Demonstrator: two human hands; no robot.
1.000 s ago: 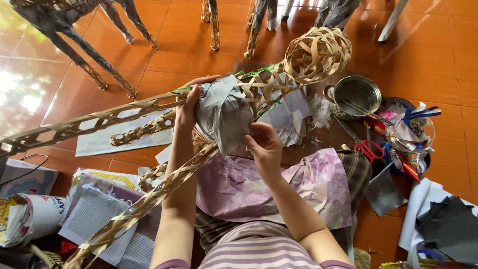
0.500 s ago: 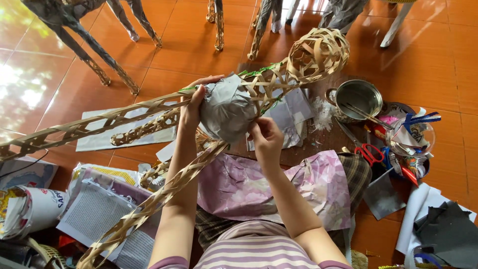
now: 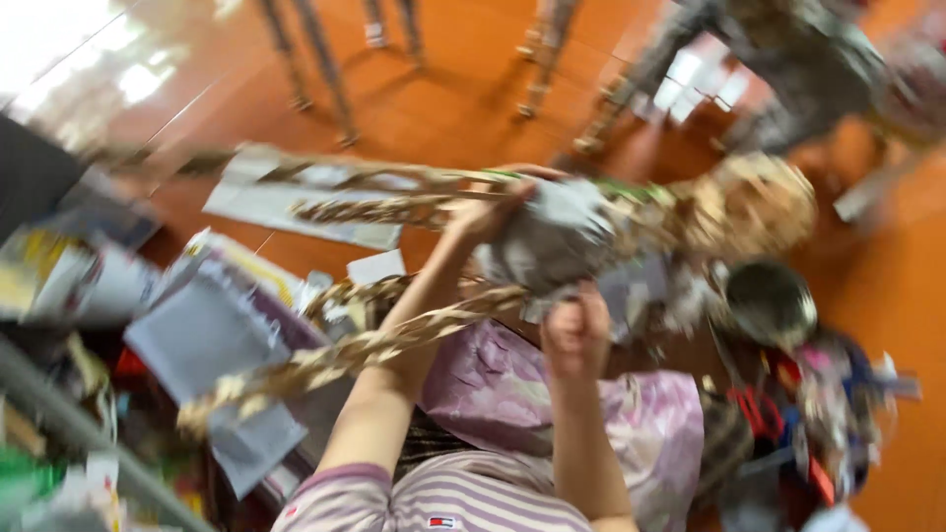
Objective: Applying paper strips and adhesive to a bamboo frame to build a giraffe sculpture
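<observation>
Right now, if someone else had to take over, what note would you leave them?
Left hand: grip on top of the grey paper-covered lump, on the woven-strip frame.
Right hand: pinching the lump's underside.
Woven ball sits at the frame's far end; metal bowl on the floor to the right.
Done: paper covers the lump.
Left: the strips show bare. The picture is blurred.

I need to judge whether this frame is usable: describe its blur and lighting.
Head view: heavy motion blur smears everything, edges streaked; left hand and right hand on the grey paper-covered form are soft; strong white glare on the orange floor at upper left.
</observation>
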